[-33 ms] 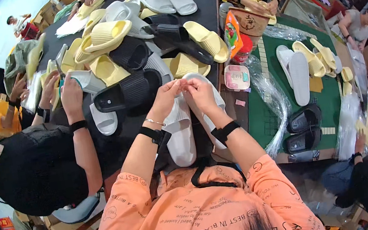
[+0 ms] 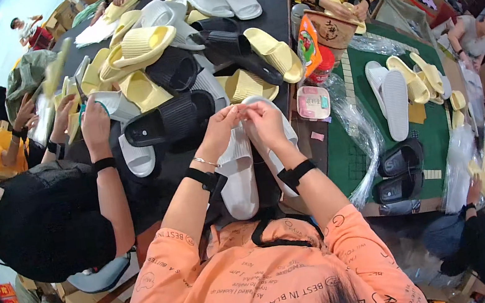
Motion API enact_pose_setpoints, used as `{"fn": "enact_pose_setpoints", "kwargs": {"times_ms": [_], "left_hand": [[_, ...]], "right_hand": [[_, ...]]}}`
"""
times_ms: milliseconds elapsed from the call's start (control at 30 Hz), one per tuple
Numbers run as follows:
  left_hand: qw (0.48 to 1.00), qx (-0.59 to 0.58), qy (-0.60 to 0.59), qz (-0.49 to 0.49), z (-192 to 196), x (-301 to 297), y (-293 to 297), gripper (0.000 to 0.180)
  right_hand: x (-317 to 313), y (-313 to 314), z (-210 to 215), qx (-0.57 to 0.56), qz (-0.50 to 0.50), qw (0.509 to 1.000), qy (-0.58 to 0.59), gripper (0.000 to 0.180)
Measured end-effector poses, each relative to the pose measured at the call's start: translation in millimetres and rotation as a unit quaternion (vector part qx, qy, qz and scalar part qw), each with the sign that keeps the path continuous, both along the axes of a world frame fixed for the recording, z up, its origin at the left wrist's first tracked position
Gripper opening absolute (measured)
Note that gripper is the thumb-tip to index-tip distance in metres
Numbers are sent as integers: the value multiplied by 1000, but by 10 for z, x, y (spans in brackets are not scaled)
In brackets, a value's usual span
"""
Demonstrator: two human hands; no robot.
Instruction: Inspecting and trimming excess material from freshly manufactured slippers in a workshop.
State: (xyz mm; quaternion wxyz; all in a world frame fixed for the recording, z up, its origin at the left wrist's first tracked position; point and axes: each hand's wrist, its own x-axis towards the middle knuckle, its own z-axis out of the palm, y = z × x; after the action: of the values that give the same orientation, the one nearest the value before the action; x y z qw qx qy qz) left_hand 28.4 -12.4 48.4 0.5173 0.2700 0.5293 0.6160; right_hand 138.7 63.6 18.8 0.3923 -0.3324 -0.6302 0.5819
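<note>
My left hand [image 2: 222, 130] and my right hand [image 2: 265, 125] meet fingertip to fingertip, both pinched closed. Whatever is between the fingers is too small to make out. Below them, a white slipper [image 2: 240, 190] lies sole down with its toe end toward the pile, and a second white slipper [image 2: 264, 156] lies beside it, partly covered by my right hand and forearm. Left of my hands sits a black ribbed slipper [image 2: 170, 119]. Just beyond my fingertips is a pale yellow slipper [image 2: 251, 84].
A heap of yellow, white and black slippers covers the dark table [image 2: 270, 3]. To the right are a small clear box [image 2: 313, 102], clear plastic bags [image 2: 362, 146], a basket [image 2: 328, 29] and a green tabletop [image 2: 345, 164]. At the left, a co-worker's hand holds scissors [image 2: 83, 106].
My hands keep the same pinch in the same place. At the far left, a blurred yellow slipper by a co-worker's hands has shifted slightly to the right.
</note>
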Motion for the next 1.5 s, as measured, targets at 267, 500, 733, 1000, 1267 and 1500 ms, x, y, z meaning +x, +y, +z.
{"fn": "enact_pose_setpoints", "kwargs": {"times_ms": [267,500,733,1000,1267,1500], "left_hand": [[992,-41,31,113,-246,143,-10,23],[989,-26,9,149,-303,144,0,17],[984,1,-66,166,-402,119,-19,17],[985,13,-65,156,-443,88,-25,18],[988,-3,-37,148,-354,128,-19,18],[986,-1,-31,166,-354,144,-24,18]], "right_hand": [[-24,22,-30,-71,39,993,81,9],[-45,21,-28,-18,35,999,32,9],[-43,38,-51,82,40,992,-83,8],[-69,5,15,145,30,983,-112,9],[-62,-1,16,132,23,979,-152,9],[-67,-95,-44,59,10,990,-126,11]]}}
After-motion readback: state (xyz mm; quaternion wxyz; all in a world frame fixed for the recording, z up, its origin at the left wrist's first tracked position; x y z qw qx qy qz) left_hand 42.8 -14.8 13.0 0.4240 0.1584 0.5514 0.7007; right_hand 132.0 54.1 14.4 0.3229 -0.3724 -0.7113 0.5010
